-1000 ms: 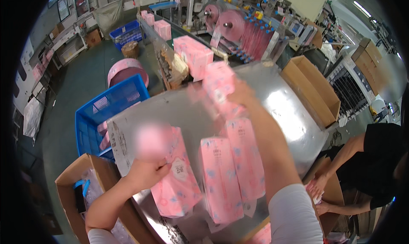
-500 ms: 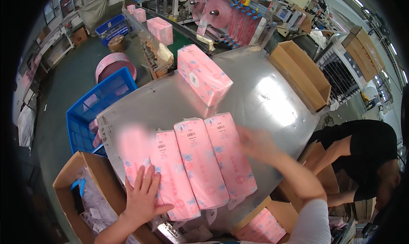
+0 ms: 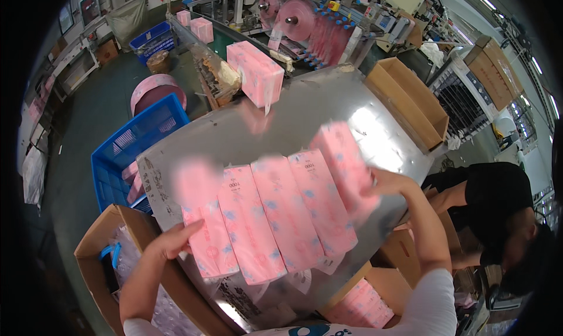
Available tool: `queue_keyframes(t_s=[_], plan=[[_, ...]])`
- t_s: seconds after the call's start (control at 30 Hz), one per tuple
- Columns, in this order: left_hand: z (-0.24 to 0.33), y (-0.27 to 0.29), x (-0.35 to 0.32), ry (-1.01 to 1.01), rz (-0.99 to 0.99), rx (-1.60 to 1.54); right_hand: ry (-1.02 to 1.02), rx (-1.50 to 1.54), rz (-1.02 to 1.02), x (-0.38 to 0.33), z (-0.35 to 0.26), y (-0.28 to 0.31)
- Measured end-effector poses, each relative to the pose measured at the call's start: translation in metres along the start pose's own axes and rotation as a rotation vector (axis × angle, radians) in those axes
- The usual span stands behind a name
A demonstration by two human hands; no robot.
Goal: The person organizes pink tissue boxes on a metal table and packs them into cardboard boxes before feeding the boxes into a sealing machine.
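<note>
Since half a second ago the row of pink tissue packs [image 3: 275, 215] sits more squarely across the shiny metal surface [image 3: 293, 125], and both hands have shifted to its two ends. Four or five long soft packs lie side by side, touching, each with its long axis running away from the person and leaning a little to the left at the far end; the row itself therefore stretches left to right between the hands. The left hand [image 3: 170, 242] rests at the near left corner, fingers [image 3: 190, 229] spread flat and released against the outermost pack [image 3: 202, 218], pressing on it rather than gripping. The right hand [image 3: 390, 183] is at the opposite end, fingers lying against the side of the rightmost pack [image 3: 346, 166], which is blurred and tilted away from its neighbours; whether they curl around it I cannot tell. So the row lies between the palms, left hand nearer the body, right hand farther out. Just below the left forearm stands an open cardboard box [image 3: 97, 248] with a clear plastic liner. A separate wrapped bundle of packs [image 3: 255, 72] sits well apart at the surface's far edge. At right, another person in black [image 3: 498, 201] bends over cartons.
</note>
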State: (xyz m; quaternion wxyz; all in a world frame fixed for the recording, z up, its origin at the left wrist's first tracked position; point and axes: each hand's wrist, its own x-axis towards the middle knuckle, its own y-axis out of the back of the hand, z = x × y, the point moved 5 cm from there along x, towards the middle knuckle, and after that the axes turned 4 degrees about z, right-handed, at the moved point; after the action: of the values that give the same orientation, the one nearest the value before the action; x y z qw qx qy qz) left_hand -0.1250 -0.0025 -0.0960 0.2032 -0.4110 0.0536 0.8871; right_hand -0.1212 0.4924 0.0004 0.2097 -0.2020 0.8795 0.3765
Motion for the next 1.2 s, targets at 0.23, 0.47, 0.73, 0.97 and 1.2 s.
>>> queue_keyframes(t_s=[0.23,0.47,0.73,0.97,1.2], plan=[[0.041,-0.062,0.052,-0.080,-0.166,-0.067,-0.356,0.990,0.310,-0.057,0.093,-0.085],[0.044,-0.175,0.004,-0.274,-0.262,0.108,-0.575,1.347,0.927,-0.299,0.137,-0.184],[-0.139,-0.432,-0.049,0.069,-0.986,0.471,-0.449,1.560,1.307,-0.600,0.194,-0.419],[-0.240,-0.476,-0.009,-0.033,-0.695,0.600,-0.950,1.413,1.356,-0.564,0.269,-0.582],[-0.192,-0.559,-0.087,-1.476,-0.516,1.596,-1.197,0.274,1.048,-0.502,0.214,-0.428]])
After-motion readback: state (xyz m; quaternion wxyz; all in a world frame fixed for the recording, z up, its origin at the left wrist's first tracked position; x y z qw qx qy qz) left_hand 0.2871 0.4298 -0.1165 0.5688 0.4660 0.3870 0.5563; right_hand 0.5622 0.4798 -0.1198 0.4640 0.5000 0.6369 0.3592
